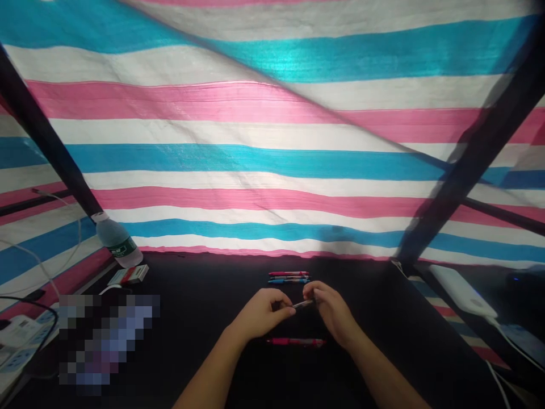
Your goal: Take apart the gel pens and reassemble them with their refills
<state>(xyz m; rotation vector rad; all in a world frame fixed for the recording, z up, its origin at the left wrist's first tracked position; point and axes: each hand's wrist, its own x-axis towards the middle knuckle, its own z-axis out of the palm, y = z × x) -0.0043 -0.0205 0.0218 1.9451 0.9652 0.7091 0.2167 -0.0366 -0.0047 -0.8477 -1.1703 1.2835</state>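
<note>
Over the black table, a slim, pale pen [302, 304] spans the gap between my two hands. Its near end is pinched between the thumb and curled fingers of my left hand [269, 311]. The fingers of my right hand [330, 307] close around the other end, hiding most of it. Just below both hands lies a red pen [297, 342], crosswise on the table. Beyond them, three pens sit side by side: a red pen [288, 274], a darker one in the middle, and a blue pen [288, 281].
At the back left a water bottle [118, 241] leans beside a small box [128, 275]. A blurred-out patch [110, 341] covers something at left, near a power strip [21, 352] with cables. A white power bank [462, 291] lies at right. Striped sheeting [255, 159] hangs behind the table.
</note>
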